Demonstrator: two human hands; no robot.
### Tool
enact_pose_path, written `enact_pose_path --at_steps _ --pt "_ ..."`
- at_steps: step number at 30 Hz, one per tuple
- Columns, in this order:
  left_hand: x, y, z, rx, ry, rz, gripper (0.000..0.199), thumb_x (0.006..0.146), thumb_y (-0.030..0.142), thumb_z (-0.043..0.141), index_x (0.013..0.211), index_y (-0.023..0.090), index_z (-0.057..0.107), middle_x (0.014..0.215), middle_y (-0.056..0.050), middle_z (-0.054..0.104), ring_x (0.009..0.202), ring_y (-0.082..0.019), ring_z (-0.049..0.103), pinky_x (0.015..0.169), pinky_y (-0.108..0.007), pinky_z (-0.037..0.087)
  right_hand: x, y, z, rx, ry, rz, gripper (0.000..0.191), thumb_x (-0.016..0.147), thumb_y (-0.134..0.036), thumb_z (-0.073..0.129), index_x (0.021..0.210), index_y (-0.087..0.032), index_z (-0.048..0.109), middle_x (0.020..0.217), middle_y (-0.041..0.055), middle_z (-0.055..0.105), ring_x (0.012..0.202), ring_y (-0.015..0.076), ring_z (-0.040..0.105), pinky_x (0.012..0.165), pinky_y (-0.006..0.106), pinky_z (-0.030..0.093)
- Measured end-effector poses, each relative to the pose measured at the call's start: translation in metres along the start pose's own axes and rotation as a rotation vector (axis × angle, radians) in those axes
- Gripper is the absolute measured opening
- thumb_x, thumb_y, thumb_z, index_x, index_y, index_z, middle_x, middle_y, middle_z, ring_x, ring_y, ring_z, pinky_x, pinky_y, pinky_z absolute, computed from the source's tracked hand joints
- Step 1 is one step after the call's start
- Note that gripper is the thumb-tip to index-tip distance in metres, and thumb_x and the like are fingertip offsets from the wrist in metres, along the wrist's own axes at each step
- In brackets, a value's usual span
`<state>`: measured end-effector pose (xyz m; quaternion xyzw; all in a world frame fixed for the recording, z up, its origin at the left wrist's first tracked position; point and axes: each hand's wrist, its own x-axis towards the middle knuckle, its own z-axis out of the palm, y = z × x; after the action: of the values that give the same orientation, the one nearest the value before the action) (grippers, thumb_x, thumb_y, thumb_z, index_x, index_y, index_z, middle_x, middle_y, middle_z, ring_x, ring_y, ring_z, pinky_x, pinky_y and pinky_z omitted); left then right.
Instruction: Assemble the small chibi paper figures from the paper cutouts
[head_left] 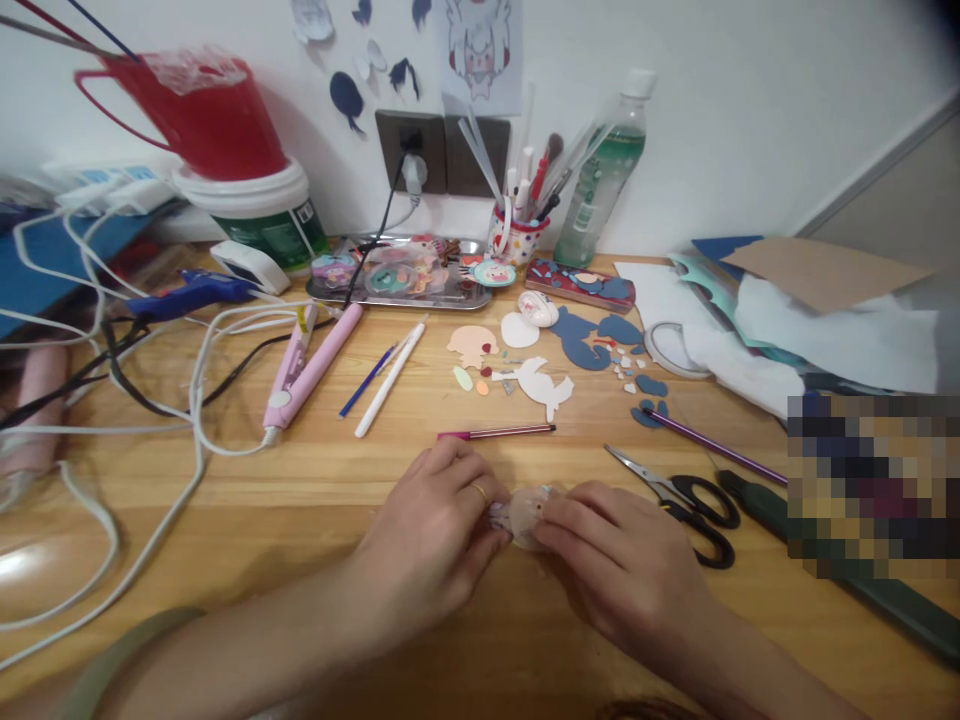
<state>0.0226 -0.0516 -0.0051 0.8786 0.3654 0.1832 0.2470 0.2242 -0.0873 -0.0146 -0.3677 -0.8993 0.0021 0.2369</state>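
Wooden table against white wall; hands holding small pale piece.

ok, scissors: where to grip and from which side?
Probably by the black handle loops, from above and the person's right. The scissors lie flat, blades pointing left and away from the person, so that approach should avoid the tips. The right hand sits close on the near-left side.

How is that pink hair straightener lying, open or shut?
The pink hair straightener is open: its two halves spread apart in a V.
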Motion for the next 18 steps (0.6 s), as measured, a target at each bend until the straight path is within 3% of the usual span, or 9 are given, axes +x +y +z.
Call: enact_pose_path --at_steps 18 --pt "-0.0007 -0.0016 -0.0002 -0.019 0.002 0.007 0.008 0.082 0.018 0.050 0.086 0.015 0.056 0.082 -0.007 0.054 0.088 -0.024 0.042 0.080 -0.040 0.039 0.0010 0.0012 -0.0002 0.021 -0.022 -0.002 0.013 0.080 -0.009 0.052 0.091 -0.013 0.059 0.086 0.0042 0.064 0.077 0.0185 0.048 0.062 0.031 0.039"
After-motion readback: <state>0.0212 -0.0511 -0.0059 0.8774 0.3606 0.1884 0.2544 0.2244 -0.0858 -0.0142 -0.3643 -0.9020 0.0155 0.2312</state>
